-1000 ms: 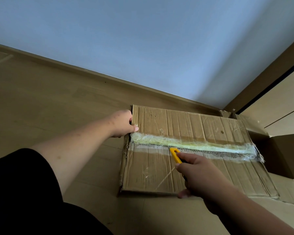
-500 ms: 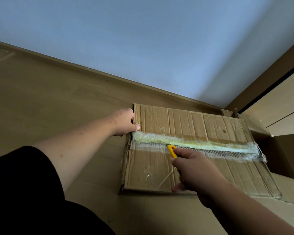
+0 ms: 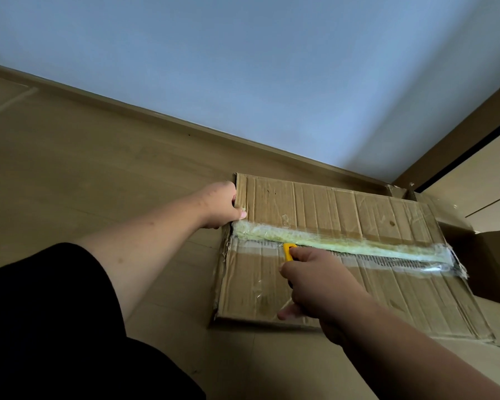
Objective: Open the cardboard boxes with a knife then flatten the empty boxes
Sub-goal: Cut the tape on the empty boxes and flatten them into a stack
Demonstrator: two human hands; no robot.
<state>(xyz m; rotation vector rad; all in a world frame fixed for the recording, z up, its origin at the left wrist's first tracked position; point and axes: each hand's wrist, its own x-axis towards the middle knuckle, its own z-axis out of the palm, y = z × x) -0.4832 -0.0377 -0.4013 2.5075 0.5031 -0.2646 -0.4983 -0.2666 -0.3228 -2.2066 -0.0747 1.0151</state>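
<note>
While your black sleeve (image 3: 55,327) fills the near left corner, your right hand (image 3: 318,293) sits closest on the cardboard box (image 3: 344,215), fingers curled tight around a yellow knife (image 3: 288,251) whose tip meets the yellowish tape (image 3: 344,243) along the middle seam. Farther out, your left hand (image 3: 221,204) grips the box's left edge, thumb pressed on the top face and fingers wrapped out of sight round the side. That box lies flat on the wooden floor (image 3: 98,183) close to the pale wall (image 3: 272,67), with another box (image 3: 491,261) open just beside it on the right.
</note>
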